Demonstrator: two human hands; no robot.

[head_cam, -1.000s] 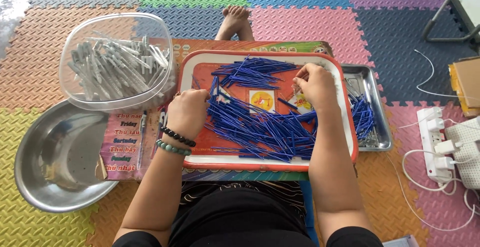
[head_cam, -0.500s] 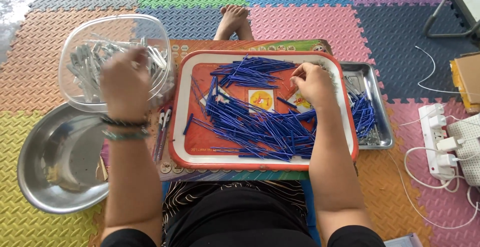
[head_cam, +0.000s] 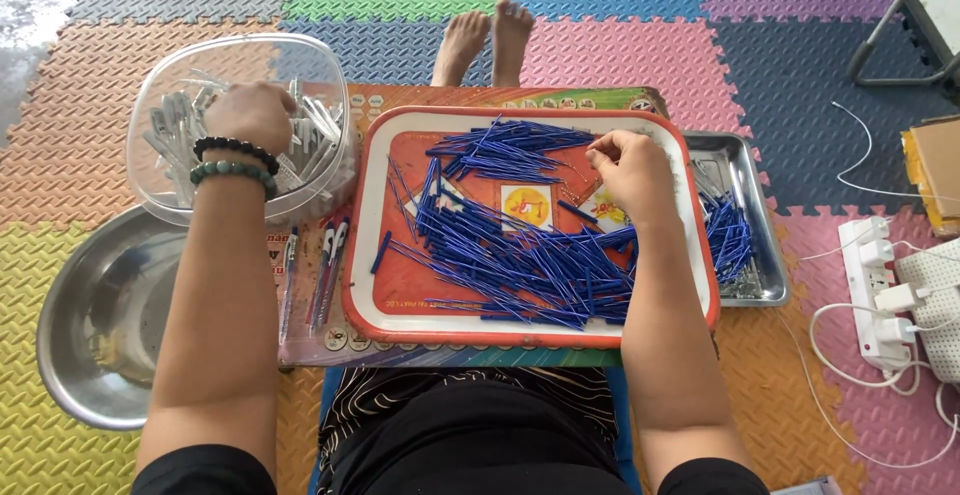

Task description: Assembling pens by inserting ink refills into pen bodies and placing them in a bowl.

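Blue plastic rods (head_cam: 520, 255), thin and straight, are lying heaped across the orange tray with a white rim (head_cam: 700, 255), which is sitting on a low printed board in front of me. I am watching my right hand (head_cam: 628, 170) resting on the far right part of that heap, fingers curled narrow with the tips pinched together at the rods; whether they are actually gripping one I cannot tell. My left hand (head_cam: 252, 115) is reaching into the clear plastic bowl (head_cam: 330, 75) at the far left, knuckles up, fingers dipping among the grey-white clips (head_cam: 170, 130) filling it; the fingertips are hidden, so I cannot tell if it is holding anything. Dark and green bead bracelets (head_cam: 235, 160) are circling that wrist. Near the bowl, a round steel basin (head_cam: 70, 345) is sitting on the yellow foam mat. Between bowl and tray, a few finished pens (head_cam: 328, 270) are lying side by side on the board. Right of the orange tray, a flat steel tray (head_cam: 760, 255) is holding more blue rods. Further right, a white power strip (head_cam: 872, 285) with plugs is lying on the mat.
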